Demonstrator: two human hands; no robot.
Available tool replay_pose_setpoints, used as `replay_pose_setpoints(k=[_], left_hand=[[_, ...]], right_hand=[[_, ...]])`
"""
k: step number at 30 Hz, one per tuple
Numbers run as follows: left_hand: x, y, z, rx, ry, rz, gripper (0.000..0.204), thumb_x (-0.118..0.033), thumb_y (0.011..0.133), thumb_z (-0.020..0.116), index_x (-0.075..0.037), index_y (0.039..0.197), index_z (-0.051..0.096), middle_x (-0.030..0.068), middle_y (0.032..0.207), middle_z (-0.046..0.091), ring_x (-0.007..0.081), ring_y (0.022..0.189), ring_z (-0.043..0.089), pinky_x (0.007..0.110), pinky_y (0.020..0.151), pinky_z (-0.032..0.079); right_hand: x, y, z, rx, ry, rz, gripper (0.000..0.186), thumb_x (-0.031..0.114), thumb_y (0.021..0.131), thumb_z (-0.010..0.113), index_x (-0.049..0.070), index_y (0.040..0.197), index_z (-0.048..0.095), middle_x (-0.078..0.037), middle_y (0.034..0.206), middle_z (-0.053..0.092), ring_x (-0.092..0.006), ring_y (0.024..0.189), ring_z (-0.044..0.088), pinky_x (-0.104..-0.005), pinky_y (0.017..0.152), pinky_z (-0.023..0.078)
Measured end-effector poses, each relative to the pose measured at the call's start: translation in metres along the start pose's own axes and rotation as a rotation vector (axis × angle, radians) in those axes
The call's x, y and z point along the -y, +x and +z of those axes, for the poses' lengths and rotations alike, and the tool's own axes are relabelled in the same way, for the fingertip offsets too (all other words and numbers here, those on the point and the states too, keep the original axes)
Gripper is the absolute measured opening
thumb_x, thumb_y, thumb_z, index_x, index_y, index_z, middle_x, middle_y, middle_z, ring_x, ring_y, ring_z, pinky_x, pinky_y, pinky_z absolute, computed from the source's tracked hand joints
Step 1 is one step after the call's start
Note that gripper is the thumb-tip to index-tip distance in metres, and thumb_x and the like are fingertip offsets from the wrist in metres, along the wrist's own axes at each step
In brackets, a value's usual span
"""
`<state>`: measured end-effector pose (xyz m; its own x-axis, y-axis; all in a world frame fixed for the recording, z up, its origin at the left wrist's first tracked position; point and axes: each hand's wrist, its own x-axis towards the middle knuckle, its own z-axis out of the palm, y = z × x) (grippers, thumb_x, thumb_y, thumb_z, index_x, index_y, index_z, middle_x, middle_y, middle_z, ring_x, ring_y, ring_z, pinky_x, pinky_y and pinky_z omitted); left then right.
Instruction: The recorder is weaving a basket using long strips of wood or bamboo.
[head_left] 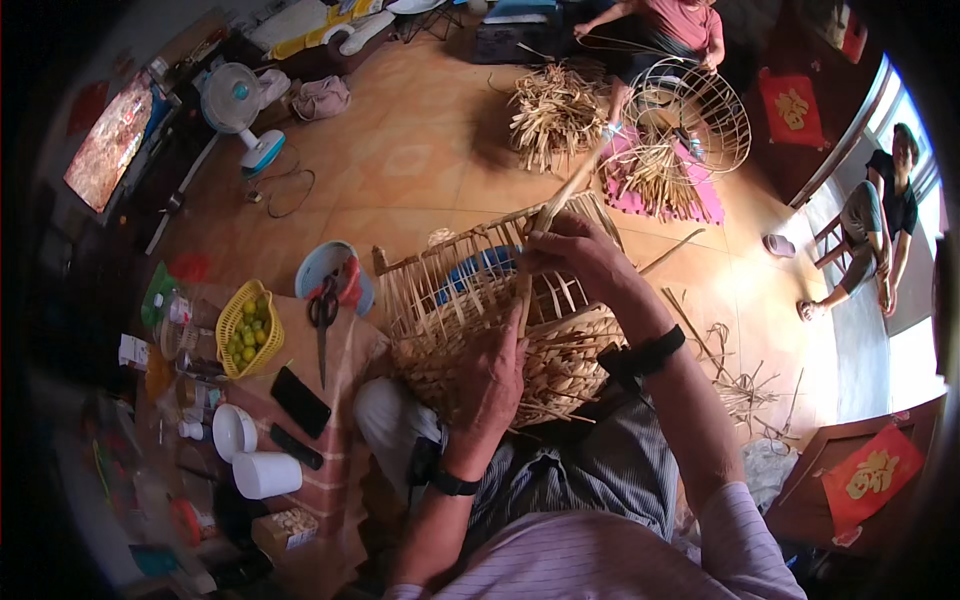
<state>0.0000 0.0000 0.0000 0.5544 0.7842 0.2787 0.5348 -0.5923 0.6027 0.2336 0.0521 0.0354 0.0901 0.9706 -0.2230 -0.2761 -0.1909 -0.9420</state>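
A half-woven basket (430,362) rests on my lap, with dense plaiting low down and bare upright stakes above. My right hand (580,258) is closed around a long dried-leaf strip (573,185) at the far side of the frame. One end of the strip sticks up past my fingers; the other runs down toward the plaited wall. My left hand (490,385) lies against the near wall, thumb and forefinger pinching the strip's lower part. Its other fingers are partly hidden. Something blue (480,270) shows through the stakes.
On the left table stand black scissors (322,315), a phone (301,402), white cups (266,475), a yellow basket (228,340) of green fruit and a blue bucket (325,262). A fan (230,100) stands beyond. A person weaves a round frame (735,115) near leaf bundles (555,115); another sits right.
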Motion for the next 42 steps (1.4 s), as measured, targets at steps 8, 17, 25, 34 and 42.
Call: replay_pose_setpoints(k=[8, 17, 25, 34, 42], left_hand=[[-0.007, 0.014, 0.016, -0.266, -0.269, -0.198, 0.026, -0.026, 0.106, 0.059, -0.012, 0.128, 0.063, 0.0241, 0.097, 0.072, 0.0423, 0.09, 0.071, 0.047, 0.071, 0.055], [-0.005, 0.017, 0.032, -0.253, -0.266, -0.155, 0.024, -0.017, 0.105, 0.06, -0.006, 0.127, 0.06, 0.0218, 0.1, 0.07, 0.0408, 0.092, 0.07, 0.046, 0.076, 0.055], [0.007, 0.019, 0.037, -0.199, -0.19, -0.209, 0.029, -0.02, 0.106, 0.057, -0.008, 0.132, 0.056, 0.0227, 0.106, 0.07, 0.043, 0.09, 0.07, 0.049, 0.075, 0.055], [0.012, 0.018, 0.042, -0.283, -0.229, -0.146, 0.032, -0.024, 0.106, 0.058, -0.008, 0.132, 0.061, 0.0233, 0.103, 0.072, 0.0432, 0.091, 0.07, 0.05, 0.077, 0.055], [0.01, 0.018, 0.043, -0.294, -0.197, -0.176, 0.036, -0.028, 0.104, 0.062, -0.011, 0.135, 0.06, 0.0225, 0.093, 0.072, 0.0434, 0.079, 0.069, 0.05, 0.067, 0.054]], right_hand=[[-0.006, 0.017, 0.011, 0.144, -0.415, -0.257, 0.013, 0.01, 0.101, 0.068, 0.001, 0.109, 0.069, -0.005, 0.095, 0.073, -0.0132, 0.088, 0.069, -0.0274, 0.078, 0.056], [0.014, 0.0, 0.038, -0.117, -1.091, -0.488, 0.013, 0.011, 0.084, 0.073, 0.0, 0.089, 0.072, -0.016, 0.074, 0.069, -0.028, 0.068, 0.069, -0.0423, 0.063, 0.052], [-0.001, -0.007, 0.046, -0.159, -1.311, -0.777, 0.011, 0.009, 0.084, 0.072, 0.0, 0.08, 0.066, -0.022, 0.079, 0.066, -0.044, 0.077, 0.066, -0.0503, 0.067, 0.052], [-0.019, 0.001, 0.049, -0.259, -1.492, -0.692, 0.013, 0.014, 0.091, 0.066, 0.004, 0.085, 0.071, -0.021, 0.087, 0.067, -0.0363, 0.07, 0.068, -0.0459, 0.06, 0.052], [-0.012, 0.009, 0.051, -0.057, -1.797, -0.559, 0.014, 0.018, 0.094, 0.066, 0.01, 0.089, 0.077, -0.014, 0.08, 0.071, -0.0306, 0.076, 0.073, -0.0415, 0.065, 0.056]])
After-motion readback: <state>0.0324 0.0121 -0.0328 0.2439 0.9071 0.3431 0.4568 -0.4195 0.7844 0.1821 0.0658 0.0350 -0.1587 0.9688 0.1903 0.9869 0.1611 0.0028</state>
